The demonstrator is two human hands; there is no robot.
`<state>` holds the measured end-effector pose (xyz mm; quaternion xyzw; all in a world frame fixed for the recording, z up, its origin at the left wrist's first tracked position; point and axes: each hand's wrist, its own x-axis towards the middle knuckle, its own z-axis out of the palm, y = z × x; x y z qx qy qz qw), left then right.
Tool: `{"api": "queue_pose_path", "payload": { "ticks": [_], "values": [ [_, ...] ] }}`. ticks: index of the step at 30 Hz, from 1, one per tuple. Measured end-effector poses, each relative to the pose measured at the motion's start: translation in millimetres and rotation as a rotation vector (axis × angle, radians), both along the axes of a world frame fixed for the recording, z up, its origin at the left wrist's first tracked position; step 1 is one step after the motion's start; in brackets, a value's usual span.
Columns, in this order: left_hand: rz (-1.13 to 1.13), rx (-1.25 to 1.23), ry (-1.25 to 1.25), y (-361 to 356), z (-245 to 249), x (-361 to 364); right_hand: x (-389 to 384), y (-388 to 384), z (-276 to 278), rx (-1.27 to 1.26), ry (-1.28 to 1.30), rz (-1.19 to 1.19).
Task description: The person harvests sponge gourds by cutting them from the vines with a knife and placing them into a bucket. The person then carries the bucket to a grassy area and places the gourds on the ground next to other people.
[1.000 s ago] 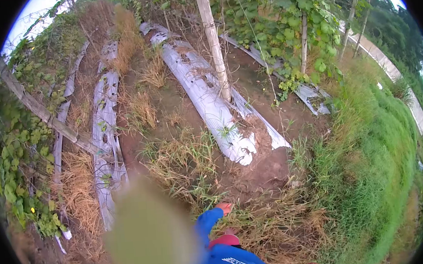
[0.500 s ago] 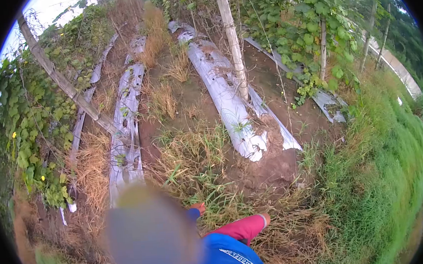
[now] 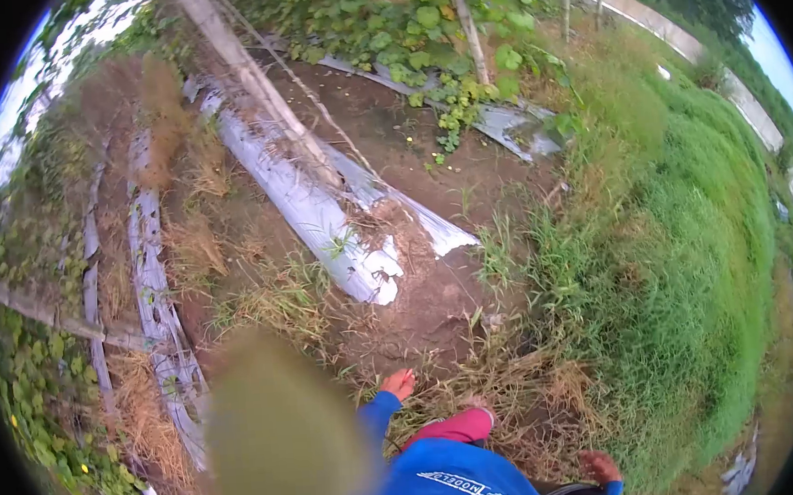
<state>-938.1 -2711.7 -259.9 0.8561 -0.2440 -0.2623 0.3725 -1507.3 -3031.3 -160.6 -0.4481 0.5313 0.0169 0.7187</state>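
Note:
My left hand (image 3: 399, 383) reaches out from a blue sleeve, over bare soil and dry grass in front of my body. Its fingers are loosely apart, with nothing seen in them. Lower right, my right hand (image 3: 600, 465) hangs beside my hip above dry straw (image 3: 546, 412), fingers loosely stretched and no object showing in it. Between the hands are my blue shirt (image 3: 472, 468) with white lettering and a leg in pinkish-red trousers (image 3: 450, 428). A blurred olive shape (image 3: 285, 430) close to the lens hides the ground at lower left.
Silvery plastic mulch strips (image 3: 287, 195) with torn ends run away over brown soil. Wooden posts (image 3: 256, 73) lean over them, with a cord beside one. Leafy vines (image 3: 417, 16) climb behind. Tall green grass (image 3: 689, 227) borders the right, beyond it a pale wall (image 3: 657, 31).
The view has swung right, so the mulch strips and posts sit farther left. My left hand shows more fully, and my right hand has come up further into view at lower right.

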Motion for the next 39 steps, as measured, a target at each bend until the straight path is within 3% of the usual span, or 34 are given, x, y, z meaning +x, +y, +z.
{"api": "queue_pose_path", "payload": {
  "ticks": [1, 2, 5, 8, 12, 15, 18, 21, 23, 28, 31, 32, 34, 35, 37, 39],
  "values": [
    [-0.024, -0.018, -0.007, -23.8, -13.4, -0.7, -15.2, -9.8, 2.1, -0.001, 0.032, -0.053],
    [-0.092, -0.039, -0.002, -47.3, -19.3, 0.7, -3.1, -19.2, 44.4, 0.002, 0.111, 0.02],
    [-0.205, -0.142, 0.061, -135.1, -7.0, -3.4, 0.5, -42.6, 100.3, -0.192, 0.253, -0.101],
    [-0.277, -0.103, 0.093, -213.1, 56.4, -3.1, -11.7, -64.0, 113.8, -0.213, 0.259, -0.225],
    [-0.366, -0.148, 0.039, -281.2, 92.0, 4.1, -9.0, -107.9, 128.3, -0.053, 0.179, -0.218],
    [-0.391, -0.204, 0.059, -308.8, 92.6, 15.2, -17.8, -134.9, 118.9, -0.114, 0.007, -0.346],
    [-0.405, -0.259, 0.177, -331.1, 70.7, 24.6, -6.5, -164.2, 120.0, -0.122, 0.064, -0.348],
    [-0.301, -0.297, 0.44, -351.3, 77.8, 31.4, -9.1, -194.2, 106.2, -0.129, -0.049, -0.368],
    [-0.104, -0.294, 0.747, -374.6, 82.3, 45.1, 1.3, -228.3, 97.2, -0.062, -0.091, -0.299],
    [0.136, -0.361, 0.721, -455.0, 72.1, 104.3, 15.9, -324.2, 64.5, 0.01, -0.02, -0.238],
    [0.233, -0.364, 0.654, -509.6, 54.8, 140.7, 4.9, -386.0, 35.4, 0.01, -0.167, -0.283],
    [0.31, -0.371, 0.645, -559.6, 45.2, 148.7, 2.0, -406.7, 25.0, -0.022, 0.005, -0.335],
    [0.36, -0.397, 0.69, -632.9, 20.3, 164.0, 27.0, -453.5, 51.5, -0.169, 0.412, -0.157],
    [0.442, -0.393, 0.729, -641.7, 10.7, 161.7, 33.3, -466.0, 57.0, -0.14, 0.426, -0.165],
    [0.314, -0.333, 0.697, -688.1, 26.5, 146.6, 39.3, -508.0, 71.2, -0.103, 0.084, -0.363],
    [0.191, -0.325, 0.713, -739.9, 55.8, 121.8, 48.7, -542.3, 81.1, -0.181, 0.15, -0.297]
  ]
}}
